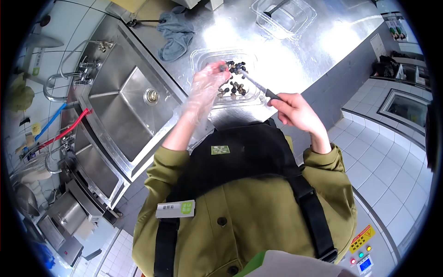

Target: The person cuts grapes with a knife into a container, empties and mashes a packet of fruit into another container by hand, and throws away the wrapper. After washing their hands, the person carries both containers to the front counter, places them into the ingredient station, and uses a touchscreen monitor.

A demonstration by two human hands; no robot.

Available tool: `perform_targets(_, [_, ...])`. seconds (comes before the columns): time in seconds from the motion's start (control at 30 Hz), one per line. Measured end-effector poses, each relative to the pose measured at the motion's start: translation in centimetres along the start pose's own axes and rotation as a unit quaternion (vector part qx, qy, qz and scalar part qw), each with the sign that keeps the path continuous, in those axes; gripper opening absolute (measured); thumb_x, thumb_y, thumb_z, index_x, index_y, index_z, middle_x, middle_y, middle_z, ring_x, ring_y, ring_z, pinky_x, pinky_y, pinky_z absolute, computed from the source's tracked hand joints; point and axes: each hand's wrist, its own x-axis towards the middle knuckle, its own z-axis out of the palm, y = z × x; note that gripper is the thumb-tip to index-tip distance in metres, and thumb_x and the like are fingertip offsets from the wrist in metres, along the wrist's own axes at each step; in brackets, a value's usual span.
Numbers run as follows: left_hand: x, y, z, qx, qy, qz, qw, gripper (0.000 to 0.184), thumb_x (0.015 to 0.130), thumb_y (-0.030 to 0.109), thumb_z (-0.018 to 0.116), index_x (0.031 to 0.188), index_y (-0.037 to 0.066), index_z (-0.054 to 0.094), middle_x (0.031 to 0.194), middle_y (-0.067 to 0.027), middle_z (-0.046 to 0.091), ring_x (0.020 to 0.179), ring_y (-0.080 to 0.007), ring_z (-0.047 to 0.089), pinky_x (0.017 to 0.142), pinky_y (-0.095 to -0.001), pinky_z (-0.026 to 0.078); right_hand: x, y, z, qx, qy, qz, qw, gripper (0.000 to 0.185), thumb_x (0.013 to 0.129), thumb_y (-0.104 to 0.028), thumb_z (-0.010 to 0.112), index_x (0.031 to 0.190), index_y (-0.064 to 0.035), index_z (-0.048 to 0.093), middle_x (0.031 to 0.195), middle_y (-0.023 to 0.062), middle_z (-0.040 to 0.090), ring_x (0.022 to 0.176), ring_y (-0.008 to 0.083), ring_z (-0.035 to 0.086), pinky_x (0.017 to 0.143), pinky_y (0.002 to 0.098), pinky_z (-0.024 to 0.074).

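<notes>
We've got our left hand [208, 79], gloved, fingers pinching a dark lump [223, 68] over the clear tray [195, 60] on the table [286, 69]. Right hand [296, 111] clutches the knife [264, 89], tip toward the other lumps [237, 87]; tray walls presumably stop them rolling off.

Crumpled blue-grey cloth [176, 34] on steel counter [295, 62]. Larger sink [122, 124] with round drain [151, 95]; smaller sink [94, 161] beside it. Taps [87, 65] at wall side. Lower right: yellow warning label [362, 238], 3 small lights [361, 255], lit blue display [365, 264]. White tiles [378, 171] at right.
</notes>
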Motion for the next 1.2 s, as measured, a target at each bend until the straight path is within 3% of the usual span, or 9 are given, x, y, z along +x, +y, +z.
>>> perform_targets(0.07, [1.6,-1.0,-0.4,0.316,-0.037,0.035,0.947,0.028,0.075,0.008,0.056,0.102,0.002,0.054,0.094,-0.0088,0.058,0.087,-0.0197,0.055,0.080,-0.0282,0.042,0.6,0.4,-0.1,-0.021,0.033,-0.021,0.999,0.023,0.086,-0.020,0.045,0.086,-0.0005,0.057,0.046,-0.0020,0.043,0.038,0.0031,0.035,0.036,0.0189,0.0272])
perform_targets(0.13, [2.8,-3.2,-0.8,0.614,-0.054,0.166,0.769,0.027,0.075,0.011,0.054,0.101,0.004,0.055,0.094,-0.0102,0.058,0.088,-0.0244,0.055,0.081,-0.0319,0.041,1.1,0.8,0.2,-0.020,0.062,-0.045,0.997,0.023,0.086,-0.020,0.045,0.086,-0.0002,0.057,0.047,-0.0023,0.043,0.038,0.0030,0.034,0.037,0.0190,0.0269])
perform_targets(0.53, [5.1,-4.7,3.0,0.699,-0.181,0.168,0.671,0.039,0.087,0.030,0.029,0.081,0.001,0.054,0.079,-0.0168,0.056,0.075,-0.0312,0.055,0.071,-0.0395,0.042,2.1,0.8,0.9,0.033,0.184,-0.125,0.974,0.023,0.085,-0.022,0.048,0.084,-0.0011,0.057,0.046,-0.0019,0.042,0.037,0.0027,0.033,0.036,0.0183,0.0254])
perform_targets(0.8, [5.0,-2.5,-0.6,0.599,-0.179,0.203,0.753,0.009,0.069,0.007,0.047,0.076,0.004,0.052,0.074,-0.0143,0.054,0.064,-0.0281,0.050,0.062,-0.0335,0.041,1.7,0.4,0.3,0.060,0.162,-0.106,0.979,0.024,0.085,-0.022,0.048,0.085,0.0006,0.057,0.046,-0.0017,0.042,0.037,0.0025,0.033,0.036,0.0182,0.0256])
perform_targets(0.93, [5.6,-5.3,-0.4,0.209,-0.107,-0.098,0.967,0.011,0.073,0.012,0.051,0.080,0.004,0.054,0.073,-0.0108,0.055,0.062,-0.0217,0.049,0.060,-0.0321,0.041,2.1,0.1,0.7,0.066,0.161,-0.131,0.976,0.025,0.085,-0.023,0.048,0.086,0.0007,0.056,0.046,-0.0018,0.042,0.037,0.0024,0.033,0.036,0.0178,0.0255])
perform_targets(1.03, [4.6,-3.7,-0.8,0.554,-0.195,0.193,0.786,0.019,0.077,0.020,0.053,0.086,0.004,0.055,0.077,-0.0079,0.056,0.069,-0.0169,0.051,0.064,-0.0311,0.041,2.2,0.0,0.8,0.067,0.156,-0.124,0.978,0.024,0.085,-0.022,0.047,0.086,0.0003,0.056,0.047,-0.0020,0.042,0.038,0.0022,0.033,0.037,0.0173,0.0254])
perform_targets(1.13, [4.5,-1.9,0.6,0.509,-0.148,0.005,0.848,0.030,0.079,0.028,0.053,0.093,0.001,0.054,0.084,-0.0070,0.057,0.075,-0.0148,0.051,0.068,-0.0294,0.040,2.7,0.7,0.7,0.078,0.165,-0.130,0.975,0.022,0.082,-0.022,0.052,0.085,-0.0010,0.056,0.048,-0.0024,0.042,0.040,0.0030,0.036,0.038,0.0186,0.0277])
perform_targets(1.17, [4.1,-0.4,1.5,0.253,-0.166,-0.115,0.946,0.039,0.080,0.033,0.052,0.098,-0.002,0.052,0.090,-0.0078,0.057,0.080,-0.0168,0.051,0.074,-0.0294,0.039,3.2,1.4,0.8,0.024,0.195,-0.149,0.969,0.021,0.080,-0.022,0.054,0.086,-0.0015,0.056,0.049,-0.0022,0.043,0.041,0.0036,0.037,0.039,0.0193,0.0289])
perform_targets(1.2, [4.3,-0.9,1.5,0.348,-0.196,-0.039,0.916,0.032,0.080,0.029,0.049,0.096,0.001,0.053,0.087,-0.0087,0.057,0.078,-0.0187,0.052,0.072,-0.0304,0.040,4.1,2.2,1.2,-0.029,0.223,-0.170,0.959,0.022,0.078,-0.022,0.057,0.086,-0.0020,0.055,0.049,-0.0021,0.043,0.042,0.0041,0.038,0.040,0.0199,0.0302])
